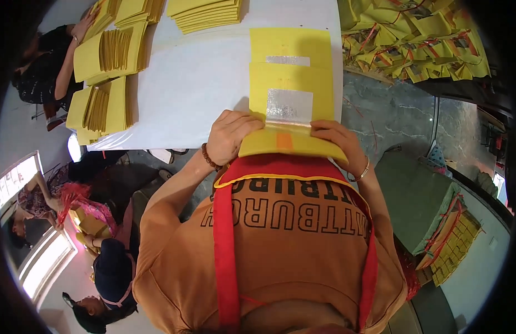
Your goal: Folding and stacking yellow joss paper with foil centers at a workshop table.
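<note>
A yellow joss paper sheet (263, 145) lies at the table's near edge, its near end curling up toward me. It bears a silver foil square (289, 104) and a small orange mark (284, 141). At its left edge my left hand (230, 135) is closed, with the fingers bent over the paper. My right hand (342, 143) grips the right edge, fingertips resting on top beside the foil. The thumbs are mostly hidden. Just beyond, another yellow sheet (319, 44) with silver foil lies partly under this one.
Folded yellow paper stacks (127, 53) line the white table's (196, 94) left side, with another stack (205, 14) at the far edge. Yellow bundles with red strips (413, 39) fill the far right. A green-covered pile (408, 195) stands right. Other people (110, 273) are at the left.
</note>
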`<state>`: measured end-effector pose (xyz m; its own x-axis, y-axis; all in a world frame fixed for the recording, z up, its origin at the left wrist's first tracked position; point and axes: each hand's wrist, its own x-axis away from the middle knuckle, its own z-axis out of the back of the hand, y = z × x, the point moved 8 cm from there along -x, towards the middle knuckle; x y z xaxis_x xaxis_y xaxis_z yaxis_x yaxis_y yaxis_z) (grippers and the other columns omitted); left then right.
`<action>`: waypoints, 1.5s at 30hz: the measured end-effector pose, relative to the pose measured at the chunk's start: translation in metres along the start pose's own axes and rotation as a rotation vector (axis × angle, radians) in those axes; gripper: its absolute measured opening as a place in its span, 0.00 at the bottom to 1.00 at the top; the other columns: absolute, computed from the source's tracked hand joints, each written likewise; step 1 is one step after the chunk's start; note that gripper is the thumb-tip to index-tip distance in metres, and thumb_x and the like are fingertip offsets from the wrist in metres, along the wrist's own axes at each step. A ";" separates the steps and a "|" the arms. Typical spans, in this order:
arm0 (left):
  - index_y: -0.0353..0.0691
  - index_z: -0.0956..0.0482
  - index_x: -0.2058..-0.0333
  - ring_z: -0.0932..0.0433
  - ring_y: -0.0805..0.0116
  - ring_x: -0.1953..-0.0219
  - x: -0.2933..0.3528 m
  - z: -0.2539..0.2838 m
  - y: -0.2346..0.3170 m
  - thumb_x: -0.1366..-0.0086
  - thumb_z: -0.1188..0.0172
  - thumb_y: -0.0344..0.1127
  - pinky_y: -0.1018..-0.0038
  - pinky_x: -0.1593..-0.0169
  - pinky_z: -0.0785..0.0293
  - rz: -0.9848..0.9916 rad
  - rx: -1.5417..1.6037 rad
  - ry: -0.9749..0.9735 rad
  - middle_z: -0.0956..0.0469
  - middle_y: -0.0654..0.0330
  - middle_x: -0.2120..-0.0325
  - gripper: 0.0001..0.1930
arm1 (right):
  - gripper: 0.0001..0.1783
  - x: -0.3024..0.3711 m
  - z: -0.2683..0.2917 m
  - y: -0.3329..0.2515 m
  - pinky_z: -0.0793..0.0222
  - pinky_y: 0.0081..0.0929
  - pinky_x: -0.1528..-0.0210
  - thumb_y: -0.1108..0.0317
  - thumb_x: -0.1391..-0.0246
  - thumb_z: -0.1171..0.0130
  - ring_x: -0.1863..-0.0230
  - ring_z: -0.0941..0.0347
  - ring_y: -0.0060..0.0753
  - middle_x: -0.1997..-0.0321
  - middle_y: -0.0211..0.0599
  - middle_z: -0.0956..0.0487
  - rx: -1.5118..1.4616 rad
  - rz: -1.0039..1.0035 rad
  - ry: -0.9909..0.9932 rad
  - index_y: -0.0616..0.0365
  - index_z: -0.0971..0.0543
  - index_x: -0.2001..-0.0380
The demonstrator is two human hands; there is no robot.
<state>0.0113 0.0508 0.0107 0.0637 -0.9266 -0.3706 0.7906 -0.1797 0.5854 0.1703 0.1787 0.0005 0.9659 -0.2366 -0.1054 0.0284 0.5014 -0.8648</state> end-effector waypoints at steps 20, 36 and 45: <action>0.41 0.42 0.46 0.36 0.83 0.81 0.009 -0.042 -0.074 0.39 0.46 0.30 0.84 0.78 0.45 0.969 0.854 0.231 0.28 0.66 0.82 0.23 | 0.24 -0.020 0.014 0.040 0.34 0.24 0.70 0.70 0.53 0.41 0.74 0.30 0.33 0.69 0.43 0.24 -0.038 -0.543 0.372 0.59 0.28 0.50; 0.47 0.36 0.44 0.45 0.55 0.39 -0.067 -0.066 0.007 0.43 0.43 0.40 0.58 0.40 0.49 0.046 -0.308 -0.214 0.40 0.54 0.43 0.27 | 0.22 -0.023 0.017 0.036 0.33 0.29 0.67 0.70 0.55 0.41 0.68 0.27 0.40 0.64 0.47 0.24 0.008 -0.544 0.384 0.58 0.27 0.52; 0.45 0.36 0.45 0.46 0.54 0.38 -0.061 -0.073 0.000 0.43 0.45 0.40 0.56 0.38 0.53 0.075 -0.292 -0.281 0.40 0.53 0.43 0.26 | 0.26 -0.039 -0.011 -0.016 0.53 0.44 0.38 0.54 0.51 0.45 0.37 0.45 0.41 0.38 0.45 0.40 0.806 -0.074 0.250 0.46 0.30 0.47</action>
<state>0.0518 0.1310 -0.0194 -0.0092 -0.9950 -0.0995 0.9322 -0.0445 0.3592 0.1289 0.1708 0.0125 0.8716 -0.4216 -0.2502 0.3556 0.8949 -0.2696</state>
